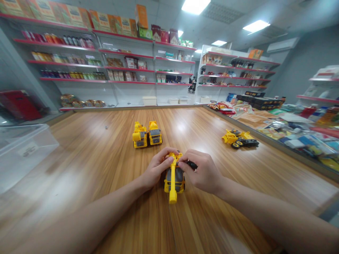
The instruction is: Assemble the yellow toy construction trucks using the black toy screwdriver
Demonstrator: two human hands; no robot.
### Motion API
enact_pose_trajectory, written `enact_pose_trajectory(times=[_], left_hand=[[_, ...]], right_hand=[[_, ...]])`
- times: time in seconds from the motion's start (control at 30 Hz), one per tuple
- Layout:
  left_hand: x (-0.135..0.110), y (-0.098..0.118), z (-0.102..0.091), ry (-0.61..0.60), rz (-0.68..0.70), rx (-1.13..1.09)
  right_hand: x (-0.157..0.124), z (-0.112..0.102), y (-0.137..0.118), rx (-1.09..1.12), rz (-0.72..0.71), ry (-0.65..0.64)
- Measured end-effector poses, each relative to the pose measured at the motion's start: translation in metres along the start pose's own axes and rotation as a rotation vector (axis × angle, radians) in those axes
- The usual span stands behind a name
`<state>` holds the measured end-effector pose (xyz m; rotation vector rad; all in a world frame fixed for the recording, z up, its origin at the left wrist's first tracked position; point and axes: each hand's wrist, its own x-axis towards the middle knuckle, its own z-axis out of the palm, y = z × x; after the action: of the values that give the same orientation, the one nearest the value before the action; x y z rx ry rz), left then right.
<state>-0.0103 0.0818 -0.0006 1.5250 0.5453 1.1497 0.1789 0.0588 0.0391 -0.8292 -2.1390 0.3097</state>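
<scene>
A yellow toy crane truck (174, 180) stands on the wooden table (106, 165) right in front of me, its boom pointing toward me. My left hand (156, 168) is curled round the truck's far left side. My right hand (202, 171) pinches its far right end, and a small black part (192, 164) sticks out between the fingers. Two more yellow toy trucks (147, 134) stand side by side further back at the centre. A yellow toy loader with a black trailer (239, 138) sits apart at the right.
A clear plastic bin (21, 148) stands at the table's left edge. Packaged goods (286, 123) lie spread along the right side. Store shelves (127, 70) with boxes and bottles line the far wall. A tiny object (106, 127) lies on the far left of the table.
</scene>
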Motion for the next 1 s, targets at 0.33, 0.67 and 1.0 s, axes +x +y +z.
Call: enact_pose_trajectory(times=[0.33, 0.67, 1.0], left_hand=[[-0.002, 0.004, 0.000, 0.125, 0.217, 0.368], [-0.001, 0.011, 0.001, 0.034, 0.524, 0.657], [-0.001, 0.010, 0.000, 0.022, 0.534, 0.647]], right_hand=[[-0.003, -0.003, -0.001, 0.242, 0.117, 0.077], [0.002, 0.016, 0.013, 0.763, 0.457, 0.104], [-0.003, 0.016, 0.011, 0.665, 0.413, 0.060]])
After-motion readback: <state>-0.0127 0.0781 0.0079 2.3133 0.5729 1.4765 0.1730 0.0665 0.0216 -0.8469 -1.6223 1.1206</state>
